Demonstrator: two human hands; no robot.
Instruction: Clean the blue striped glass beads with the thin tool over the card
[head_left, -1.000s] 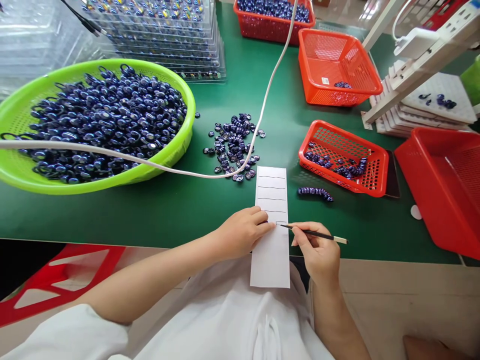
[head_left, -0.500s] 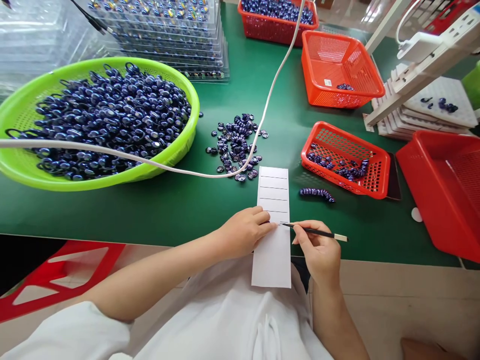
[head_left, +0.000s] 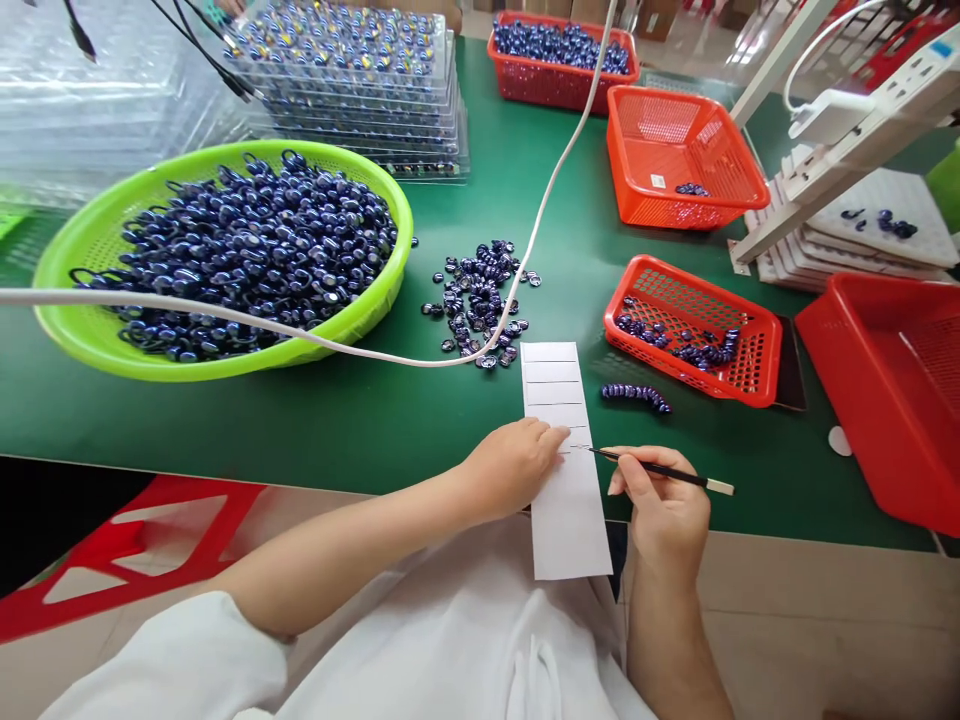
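Note:
A long white paper strip point(head_left: 574, 530) with several dark cross lines lies over the table's front edge, its near end against my white shirt. Bent fingers of my left hand point(head_left: 517, 460) press on its left side and hold it; the thumb is hidden. My right hand point(head_left: 664, 505) is closed in a writing grip around a slim black pen point(head_left: 667, 470) with a pale end. The pen's tip meets the strip at the lowest lines, just right of my left fingertips. Beyond the strip is a loose pile of shiny dark-blue beadlike pieces point(head_left: 480, 290).
A green basket point(head_left: 60, 330) heaped with looped dark pieces stands left. Stacked clear trays point(head_left: 450, 130) stand behind it. A white cable point(head_left: 555, 180) hangs across the view. At right are a shallow red basket point(head_left: 765, 350), a row of dark pieces point(head_left: 636, 397) and a red bin point(head_left: 862, 400).
The view has shifted a little, and the strip is turned slightly, its near end further right. My left fingertips sit further onto the strip, and the pen tip is lower among the lines.

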